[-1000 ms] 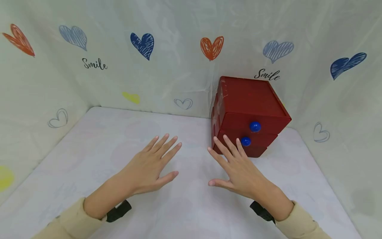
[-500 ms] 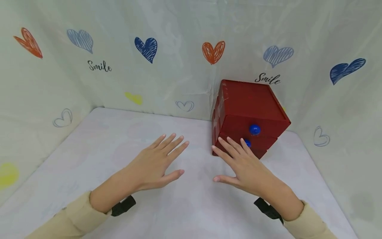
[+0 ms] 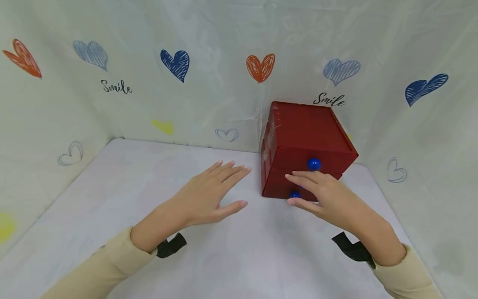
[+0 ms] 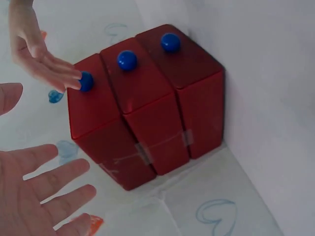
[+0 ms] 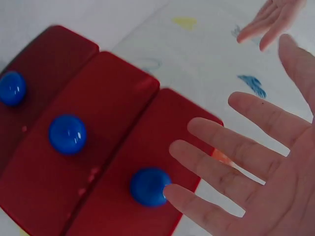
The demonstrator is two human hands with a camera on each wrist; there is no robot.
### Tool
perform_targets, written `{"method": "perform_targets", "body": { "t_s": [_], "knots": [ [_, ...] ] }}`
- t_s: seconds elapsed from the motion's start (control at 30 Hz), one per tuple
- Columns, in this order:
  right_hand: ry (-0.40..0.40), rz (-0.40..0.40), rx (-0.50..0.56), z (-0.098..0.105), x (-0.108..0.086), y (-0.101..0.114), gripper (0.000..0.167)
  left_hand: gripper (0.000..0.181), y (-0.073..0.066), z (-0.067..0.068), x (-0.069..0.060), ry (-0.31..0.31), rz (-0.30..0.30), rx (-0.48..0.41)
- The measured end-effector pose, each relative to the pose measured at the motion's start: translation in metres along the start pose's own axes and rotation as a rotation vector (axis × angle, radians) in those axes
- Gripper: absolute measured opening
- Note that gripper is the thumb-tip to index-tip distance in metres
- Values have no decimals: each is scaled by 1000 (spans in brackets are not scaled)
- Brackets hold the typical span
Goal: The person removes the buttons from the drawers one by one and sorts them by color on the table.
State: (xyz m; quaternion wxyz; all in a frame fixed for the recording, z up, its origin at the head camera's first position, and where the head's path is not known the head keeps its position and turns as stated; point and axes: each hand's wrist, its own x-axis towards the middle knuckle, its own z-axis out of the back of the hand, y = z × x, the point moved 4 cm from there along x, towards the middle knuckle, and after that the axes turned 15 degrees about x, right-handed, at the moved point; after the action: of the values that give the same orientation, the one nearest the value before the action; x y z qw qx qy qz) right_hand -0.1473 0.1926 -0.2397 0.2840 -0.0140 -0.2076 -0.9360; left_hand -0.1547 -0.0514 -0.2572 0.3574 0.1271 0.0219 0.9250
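A red three-drawer box (image 3: 310, 126) with round blue knobs stands at the back right in the head view. Its top knob (image 3: 314, 164) shows fully and its bottom knob (image 3: 295, 194) partly; the middle one is almost hidden by my right hand (image 3: 334, 201). That hand is in front of the lower drawers, palm toward them, fingers extended and holding nothing. In the right wrist view one fingertip (image 5: 172, 192) overlaps a blue knob (image 5: 150, 187); I cannot tell whether it touches. Left of the box, my left hand (image 3: 209, 193) hovers over the table with straight, spread fingers, holding nothing.
A white cloth covers the table (image 3: 231, 257). Behind and beside it hang pale curtains (image 3: 216, 25) printed with hearts and "Smile". The box stands close to the back curtain. Dark straps (image 3: 352, 248) sit at both wrists.
My right hand has moved right and turned, its fingers now pointing left across the drawers. My left hand has shifted right and slightly farther away. The bottom knob has come into view.
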Motion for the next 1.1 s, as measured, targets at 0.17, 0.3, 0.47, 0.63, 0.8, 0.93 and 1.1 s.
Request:
{"method": "perform_targets", "body": {
  "t_s": [0.17, 0.3, 0.47, 0.63, 0.8, 0.93, 1.1],
  "knots": [
    [-16, -73, 26, 19, -1, -11, 51, 64, -5, 7, 16, -86, 4, -62],
    [-68, -86, 70, 34, -1, -21, 47, 59, -11, 9, 28, -206, -5, -124],
    [-162, -32, 122, 50, 0, -33, 42, 49, -19, 10, 43, -310, -10, -229],
    [-251, -52, 160, 65, 0, -53, 39, 36, -26, 5, 57, -327, -18, -352],
    [-336, -135, 180, 77, 0, -74, 38, 28, -30, -7, 72, -291, -24, -475],
    [-368, -219, 214, 80, 2, -88, 41, 30, -34, -20, 84, -244, 11, -548],
    [-362, -320, 244, 78, 2, -105, 51, 36, -43, -36, 96, -205, 51, -619]
  ]
}}
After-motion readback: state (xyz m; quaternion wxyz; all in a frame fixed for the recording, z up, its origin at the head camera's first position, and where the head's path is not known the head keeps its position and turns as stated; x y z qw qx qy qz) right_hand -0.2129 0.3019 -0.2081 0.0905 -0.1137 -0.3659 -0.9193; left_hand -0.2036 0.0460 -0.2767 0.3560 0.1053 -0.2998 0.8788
